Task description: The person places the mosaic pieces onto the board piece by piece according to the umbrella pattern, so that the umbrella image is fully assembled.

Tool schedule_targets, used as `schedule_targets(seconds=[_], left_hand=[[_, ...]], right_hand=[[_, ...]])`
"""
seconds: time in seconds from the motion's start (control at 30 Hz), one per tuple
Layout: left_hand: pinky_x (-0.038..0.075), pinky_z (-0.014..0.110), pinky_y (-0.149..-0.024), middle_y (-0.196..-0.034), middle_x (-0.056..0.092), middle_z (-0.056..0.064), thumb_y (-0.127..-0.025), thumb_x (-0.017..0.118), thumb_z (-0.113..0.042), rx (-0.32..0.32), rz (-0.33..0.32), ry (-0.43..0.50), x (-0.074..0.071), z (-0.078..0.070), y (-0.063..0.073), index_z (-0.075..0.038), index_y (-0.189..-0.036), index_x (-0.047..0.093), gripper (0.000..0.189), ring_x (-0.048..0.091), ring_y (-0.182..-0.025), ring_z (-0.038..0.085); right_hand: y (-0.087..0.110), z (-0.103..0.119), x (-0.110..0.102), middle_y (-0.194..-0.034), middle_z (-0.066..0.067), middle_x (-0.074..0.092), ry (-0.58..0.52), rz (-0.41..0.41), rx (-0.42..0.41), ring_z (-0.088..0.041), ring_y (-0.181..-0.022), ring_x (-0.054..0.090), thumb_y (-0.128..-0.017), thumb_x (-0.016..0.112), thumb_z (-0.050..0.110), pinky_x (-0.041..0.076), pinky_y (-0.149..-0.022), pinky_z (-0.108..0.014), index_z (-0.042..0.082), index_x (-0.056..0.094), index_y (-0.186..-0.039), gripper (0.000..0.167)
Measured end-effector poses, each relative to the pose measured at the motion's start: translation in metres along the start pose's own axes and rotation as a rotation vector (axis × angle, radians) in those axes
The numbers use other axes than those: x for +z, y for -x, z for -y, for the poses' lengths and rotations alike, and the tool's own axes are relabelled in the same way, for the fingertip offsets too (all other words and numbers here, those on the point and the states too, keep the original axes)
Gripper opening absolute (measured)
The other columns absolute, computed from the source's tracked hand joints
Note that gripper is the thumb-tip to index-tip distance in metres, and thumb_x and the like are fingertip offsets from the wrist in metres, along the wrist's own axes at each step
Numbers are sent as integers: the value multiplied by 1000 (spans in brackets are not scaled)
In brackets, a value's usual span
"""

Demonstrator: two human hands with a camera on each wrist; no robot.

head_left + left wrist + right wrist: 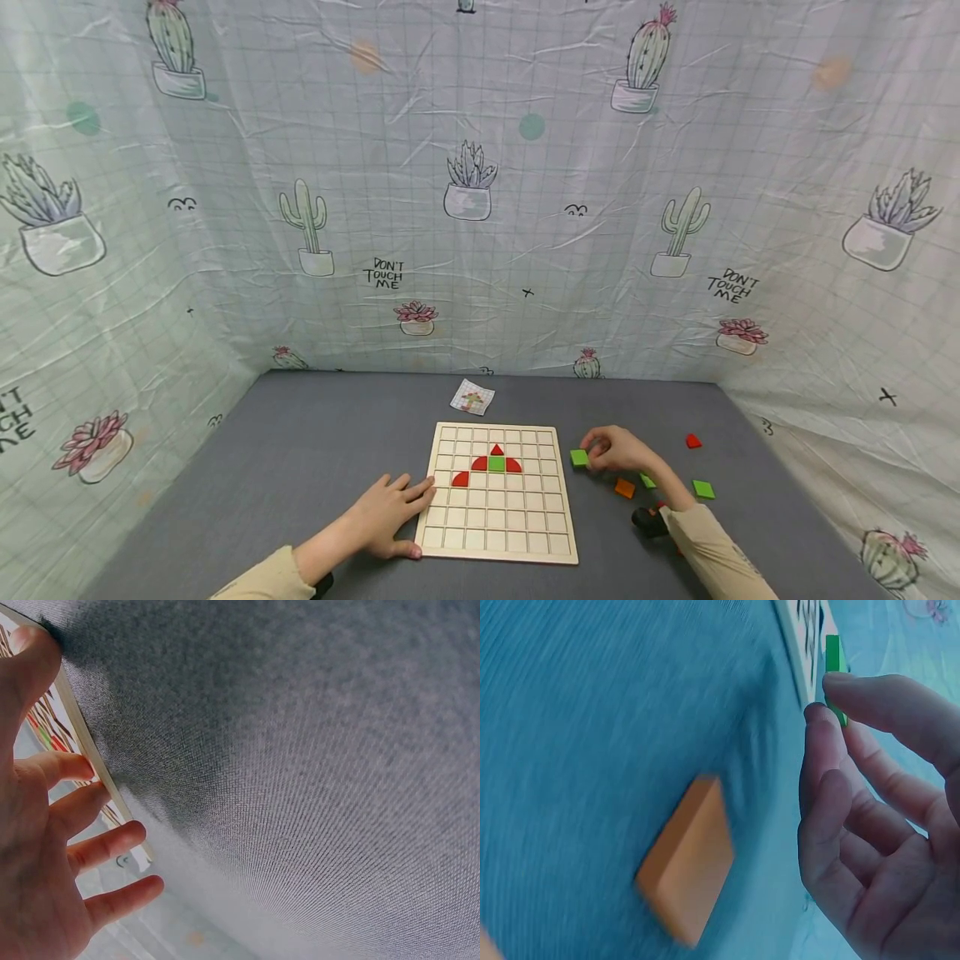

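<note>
A pale wooden grid board [496, 521] lies on the grey table. Set in its upper squares are a green square tile [497, 464], a red triangle [497, 450] and several red rounded pieces [461, 479]. My left hand [386, 515] rests at the board's left edge, fingers spread, thumb at the near corner; in the left wrist view, the fingertips [129, 834] touch the rim. Right of the board, my right hand [622, 450] pinches a green square tile [579, 458] between thumb and fingers. The right wrist view shows that green tile [832, 654] edge-on.
Beyond the board lies a small picture card [472, 397]. Around my right forearm are an orange tile [625, 488], a green square [702, 489], a partly hidden green piece [648, 481] and a red piece [693, 441]. A patterned curtain [480, 250] encloses the table's back and sides.
</note>
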State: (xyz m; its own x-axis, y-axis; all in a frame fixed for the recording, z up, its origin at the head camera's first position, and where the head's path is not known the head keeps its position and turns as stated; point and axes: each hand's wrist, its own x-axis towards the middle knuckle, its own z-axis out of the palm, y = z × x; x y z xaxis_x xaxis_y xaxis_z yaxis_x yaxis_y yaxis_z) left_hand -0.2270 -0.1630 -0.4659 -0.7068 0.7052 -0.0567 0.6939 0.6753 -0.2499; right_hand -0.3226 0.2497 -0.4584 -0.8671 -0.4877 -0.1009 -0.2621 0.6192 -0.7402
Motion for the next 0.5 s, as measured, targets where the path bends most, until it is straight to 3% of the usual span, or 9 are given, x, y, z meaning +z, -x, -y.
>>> schedule_targets(seconds=[0.17,0.5], left_hand=[[37,38,-77,-140,41,0,-73,43,-72,0,0,-3,-1,0,0,-18,-135,39,83,47,-105,20],[38,39,-78,-140,41,0,-73,43,-72,2,6,0,-2,0,0,-18,-135,39,83,48,-105,21]], right_hand=[[-6,11,11,-74,-6,64,-24,-8,-8,-12,-58,55,-75,67,10,44,-52,-30,3,61,-97,24],[-11,47,41,-71,-9,63,-14,-75,-59,-9,-51,47,-72,67,3,38,-46,-26,-2,59,-95,25]])
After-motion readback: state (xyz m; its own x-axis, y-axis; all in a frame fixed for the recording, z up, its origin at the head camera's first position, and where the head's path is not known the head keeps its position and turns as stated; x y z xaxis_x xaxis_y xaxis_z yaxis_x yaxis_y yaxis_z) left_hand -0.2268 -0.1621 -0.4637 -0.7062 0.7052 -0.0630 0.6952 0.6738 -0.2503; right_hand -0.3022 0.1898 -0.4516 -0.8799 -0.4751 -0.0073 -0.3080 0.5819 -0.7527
